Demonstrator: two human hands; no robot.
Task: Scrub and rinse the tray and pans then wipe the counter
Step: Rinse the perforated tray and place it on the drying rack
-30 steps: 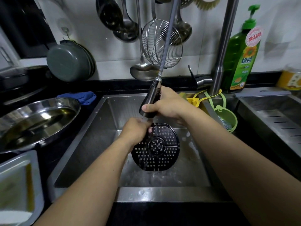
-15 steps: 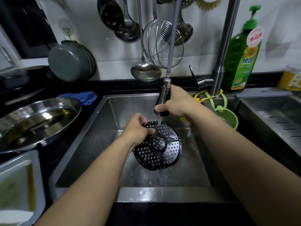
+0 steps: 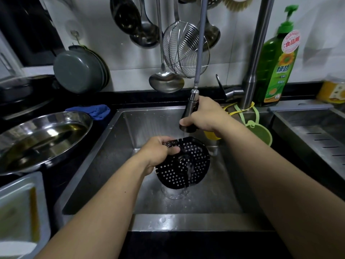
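Over the steel sink (image 3: 104, 165), the left hand (image 3: 156, 152) pinches the perforated black tray (image 3: 184, 163) by its rim while the right hand (image 3: 207, 116) grips the spray head (image 3: 189, 116). The tray looks light, stiff and wet-slippery; the notched edge seems the safest hold.

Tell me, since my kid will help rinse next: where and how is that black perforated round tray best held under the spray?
Grip the perforated tray by its upper-left rim, coming from the left, as the left hand does: thumb over the face, fingers curled behind the thin edge. That likely keeps the tilted face open to water from the sprayer head in the right hand.
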